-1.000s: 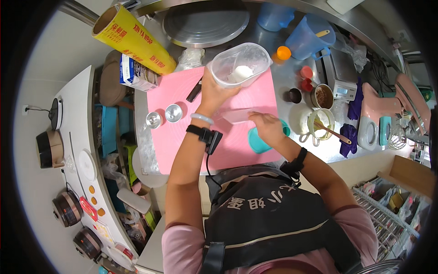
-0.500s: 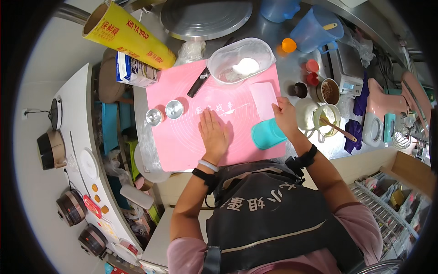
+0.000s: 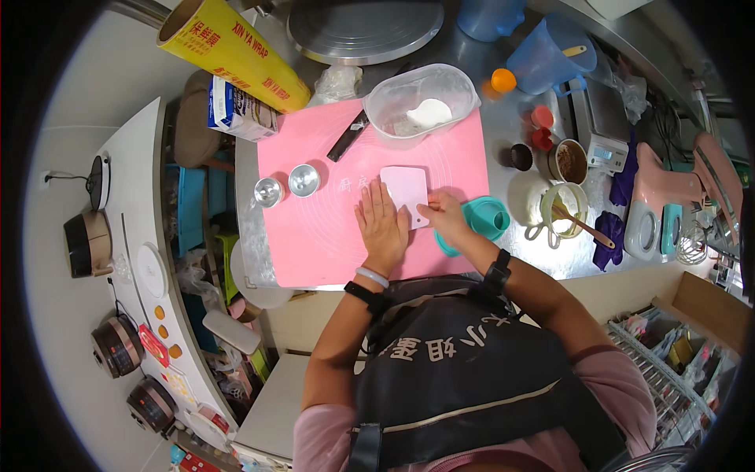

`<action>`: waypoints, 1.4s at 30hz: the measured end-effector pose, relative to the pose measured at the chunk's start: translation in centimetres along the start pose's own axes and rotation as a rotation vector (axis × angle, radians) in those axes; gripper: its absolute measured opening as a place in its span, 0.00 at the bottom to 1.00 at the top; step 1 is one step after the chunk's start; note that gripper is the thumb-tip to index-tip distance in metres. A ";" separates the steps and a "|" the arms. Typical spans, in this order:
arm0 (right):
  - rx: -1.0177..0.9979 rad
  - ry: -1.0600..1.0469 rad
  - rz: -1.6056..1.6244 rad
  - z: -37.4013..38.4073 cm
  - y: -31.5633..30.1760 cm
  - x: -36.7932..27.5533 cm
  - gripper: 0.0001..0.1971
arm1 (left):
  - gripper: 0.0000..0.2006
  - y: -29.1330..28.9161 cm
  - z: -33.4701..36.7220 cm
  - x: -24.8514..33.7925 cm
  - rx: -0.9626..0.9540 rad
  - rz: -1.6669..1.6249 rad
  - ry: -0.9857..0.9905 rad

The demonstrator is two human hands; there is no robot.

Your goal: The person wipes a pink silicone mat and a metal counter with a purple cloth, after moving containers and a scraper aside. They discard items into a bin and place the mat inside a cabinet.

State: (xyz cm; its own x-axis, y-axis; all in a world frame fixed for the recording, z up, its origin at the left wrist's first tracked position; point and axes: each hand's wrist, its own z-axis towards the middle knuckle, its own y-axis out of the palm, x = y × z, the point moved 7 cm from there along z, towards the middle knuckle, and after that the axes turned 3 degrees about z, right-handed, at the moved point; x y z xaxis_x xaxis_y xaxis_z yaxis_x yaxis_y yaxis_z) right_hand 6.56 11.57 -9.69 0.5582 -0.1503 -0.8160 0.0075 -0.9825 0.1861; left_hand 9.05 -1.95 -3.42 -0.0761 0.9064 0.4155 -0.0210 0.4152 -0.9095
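My right hand (image 3: 445, 218) pinches the lower right corner of a pale pink flat dough scraper (image 3: 406, 187), which lies over the pink baking mat (image 3: 311, 244). Flat on the mat, with fingers stretched out, my left hand (image 3: 383, 226) lies against the scraper's left edge. Just right of my right hand sits a teal lid-like piece (image 3: 486, 219), partly hidden by the forearm. Beyond the scraper stands a clear plastic tub (image 3: 381, 118) with white powder (image 3: 429, 113) in it. Two small metal cups (image 3: 303, 180) stand at the mat's left, and a black-handled tool (image 3: 348, 141) lies near the tub.
At the back left are a yellow cling-film roll (image 3: 240, 59) and a carton (image 3: 240, 112). A round metal turntable (image 3: 364, 27) lies behind. To the right stand a blue jug (image 3: 546, 59), a scale (image 3: 607, 126), a cup with brown contents (image 3: 568, 161), a spatula bowl (image 3: 562, 208) and a pink mixer (image 3: 657, 185).
My right hand has brought the scraper leftward from the mat's right side to beside my left hand. My left hand stays flat on the mat. More of the teal piece is uncovered.
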 end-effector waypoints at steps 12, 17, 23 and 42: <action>0.300 -1.098 -0.959 -5.8 2.9 -28.3 0.07 | 0.17 -13.6 12.1 8.1 0.378 -0.120 0.388; 0.266 -0.964 -1.366 -4.2 3.3 -28.1 0.08 | 0.08 -11.6 14.3 6.8 0.287 -0.012 0.452; -0.001 -0.828 -0.846 -7.6 -1.5 -22.9 0.10 | 0.11 -13.8 13.3 2.8 0.376 -0.345 0.409; 0.044 -0.519 -1.552 -9.9 -8.4 -14.1 0.09 | 0.11 -14.0 8.2 -0.1 0.356 -0.517 0.221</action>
State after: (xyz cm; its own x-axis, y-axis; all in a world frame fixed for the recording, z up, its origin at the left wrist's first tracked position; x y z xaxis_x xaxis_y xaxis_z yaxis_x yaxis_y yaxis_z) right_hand 6.88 23.07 5.67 -0.2840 0.9163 -0.2824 0.2351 -0.2190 -0.9470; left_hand 1.16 -8.47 9.20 0.2377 0.6081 0.7574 -0.3304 0.7839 -0.5257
